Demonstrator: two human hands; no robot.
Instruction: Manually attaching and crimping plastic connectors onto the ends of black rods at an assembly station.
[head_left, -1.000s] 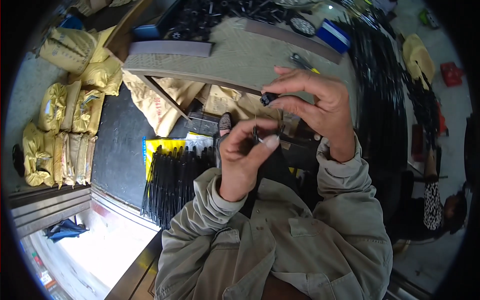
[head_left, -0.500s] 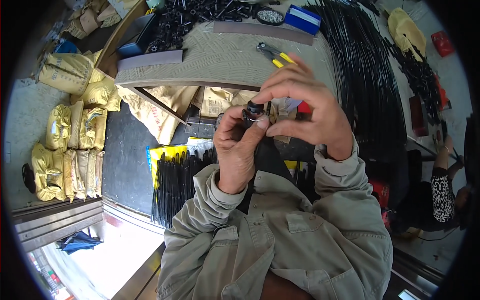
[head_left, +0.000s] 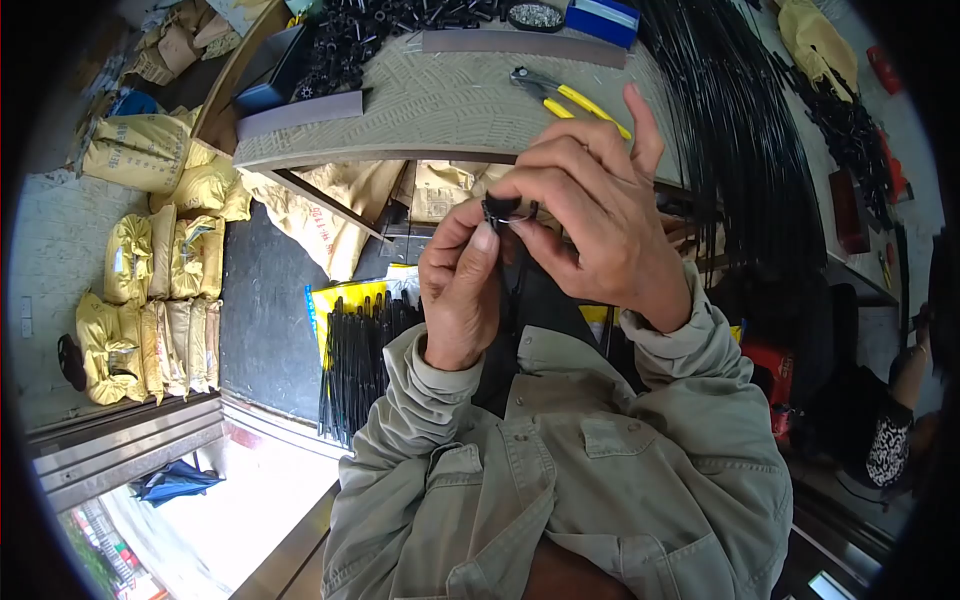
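Note:
Between my two hands, just in front of the bench edge, is a small black plastic part with a thin, light-coloured wire loop beside it. My left hand grips the part from below, its thumb pressed near the lower side and its fingers curled behind. From the right, my right hand pinches the part's upper end between thumb and forefinger. Its other fingers are bent loosely, the little finger raised. The fingers hide much of the part. Beyond my right hand, pliers with yellow handles lie on the workbench.
Loose black parts, a dish of small metal pieces and a blue box sit at the bench's far side. Long black rods hang over its right end. More rods stand below left. Yellow sacks are stacked left. A person sits right.
My right thumb and forefinger have closed in on the small black part, covering its top. Both hands have shifted slightly, and the whole view has moved a little.

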